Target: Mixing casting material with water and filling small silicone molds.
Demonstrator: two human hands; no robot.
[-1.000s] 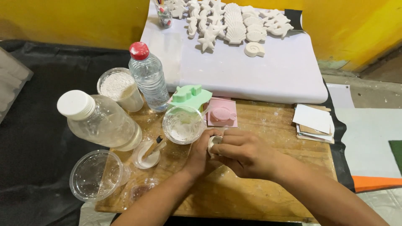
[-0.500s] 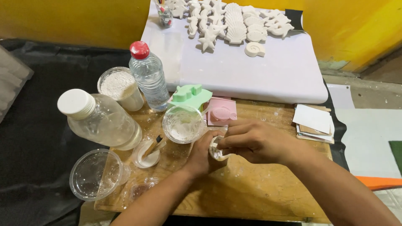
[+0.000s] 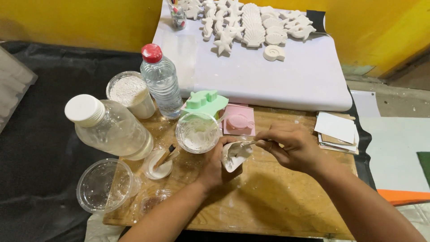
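Nearest the camera, both forearms reach up from the lower edge over the wooden worktop [image 3: 268,210] and meet near its middle. The left hand [image 3: 215,166] comes in from below with fingers curled upward, its grip closed around a small white mould [image 3: 235,156] that sits tilted, its open face turned up and toward the right hand. The right hand [image 3: 291,145] arrives from the right, palm down, knuckles up, its grip pinched narrow on a thin white stick [image 3: 245,144]. The stick's long axis runs nearly level, left to right, and its tip points left onto the mould's upper rim, so the mould lies just left of the right fingers and within the left palm.

Left of the hands stand a clear empty cup [image 3: 105,184], a small white dish [image 3: 159,163] with a brush in it, and a large clear jar with a white lid [image 3: 107,125]. Just beyond the left hand is a cup of white paste [image 3: 197,132], then a pink mould [image 3: 239,121] and a green mould [image 3: 206,101]. Farther back are a tub of white powder [image 3: 130,92] and a water bottle with a red cap [image 3: 160,80]. A stack of cards [image 3: 338,132] lies at the right edge. Farthest, a white board [image 3: 277,80] carries white cast shells and starfish [image 3: 251,24].
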